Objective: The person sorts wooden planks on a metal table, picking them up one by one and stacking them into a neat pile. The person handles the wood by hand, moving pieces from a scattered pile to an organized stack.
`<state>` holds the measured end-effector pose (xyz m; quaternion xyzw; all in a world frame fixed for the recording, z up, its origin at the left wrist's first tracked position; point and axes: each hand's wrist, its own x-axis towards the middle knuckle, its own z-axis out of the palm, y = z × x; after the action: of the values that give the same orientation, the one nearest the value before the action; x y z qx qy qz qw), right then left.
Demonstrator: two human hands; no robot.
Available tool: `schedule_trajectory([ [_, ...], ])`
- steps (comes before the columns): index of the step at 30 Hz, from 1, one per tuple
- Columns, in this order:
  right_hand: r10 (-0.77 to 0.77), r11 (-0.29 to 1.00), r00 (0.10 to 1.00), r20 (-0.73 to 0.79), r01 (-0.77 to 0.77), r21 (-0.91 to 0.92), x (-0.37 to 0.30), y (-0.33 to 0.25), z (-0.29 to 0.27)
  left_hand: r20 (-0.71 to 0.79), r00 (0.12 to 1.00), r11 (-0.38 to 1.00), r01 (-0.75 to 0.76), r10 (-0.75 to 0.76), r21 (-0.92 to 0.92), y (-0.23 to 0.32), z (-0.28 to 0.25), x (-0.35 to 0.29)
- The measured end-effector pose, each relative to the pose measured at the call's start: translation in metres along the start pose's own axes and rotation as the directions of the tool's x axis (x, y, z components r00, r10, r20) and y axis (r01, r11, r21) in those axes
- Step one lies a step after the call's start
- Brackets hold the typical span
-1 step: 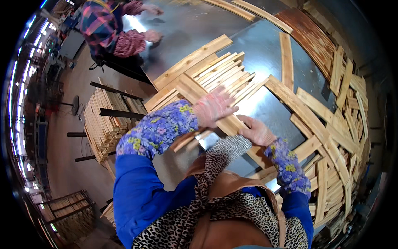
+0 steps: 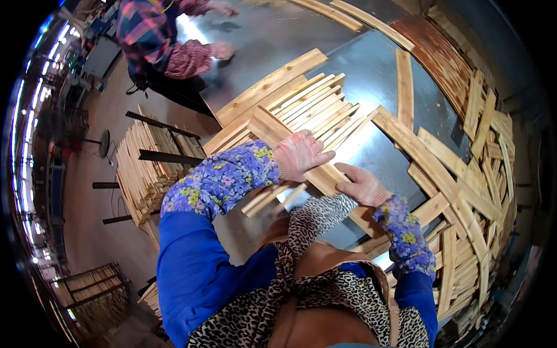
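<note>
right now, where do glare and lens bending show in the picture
Head view, middle: white glare on the metal tabletop beyond the right hand; head view, left rim: bright light streaks curve; head view, right: the long plank bows, probably fisheye distortion.

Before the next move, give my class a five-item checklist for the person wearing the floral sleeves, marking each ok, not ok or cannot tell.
1. Left hand on the board: ok, laid across it.
2. Right hand at the board: ok, at its right-hand edge.
3. Firmness of the right grip: cannot tell.
4. Strips beyond the board lined up: not ok, their ends are staggered.
5. Co-worker's near hand clear of the board: ok, well apart.
</note>
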<state>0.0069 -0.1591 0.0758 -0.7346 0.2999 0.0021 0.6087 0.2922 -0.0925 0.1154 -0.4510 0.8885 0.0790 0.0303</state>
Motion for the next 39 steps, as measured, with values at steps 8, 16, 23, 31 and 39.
schedule_trajectory([
  [8, 0.15, 0.633, 0.718, -0.68, -0.598, -0.492, 0.013, 0.11, -0.199, -0.027, 0.694, 0.681, 0.696, -0.719, -0.226, -0.122, -0.003, -0.089],
  [16, 0.161, 0.491, 0.812, -0.56, -0.559, -0.668, 0.114, 0.133, -0.241, 0.077, 0.225, 0.181, 0.909, -0.971, -0.376, -0.199, 0.1, -0.167],
  [23, 0.286, 0.516, 0.824, -0.489, -0.562, -0.646, 0.123, 0.057, -0.207, -0.083, 0.357, 0.363, 0.93, -0.93, -0.063, -0.198, 0.126, -0.163],
  [31, 0.146, 0.866, 0.987, -0.074, -0.092, 0.492, 0.106, 0.09, -0.002, -0.197, 0.621, 0.633, 0.63, -0.759, -0.451, -0.15, 0.058, -0.038],
  [39, 0.26, 0.965, 0.959, -0.113, -0.254, 0.06, 0.152, 0.03, 0.102, -0.542, 0.698, 0.855, 0.202, -0.468, -0.478, -0.024, 0.108, 0.018],
])
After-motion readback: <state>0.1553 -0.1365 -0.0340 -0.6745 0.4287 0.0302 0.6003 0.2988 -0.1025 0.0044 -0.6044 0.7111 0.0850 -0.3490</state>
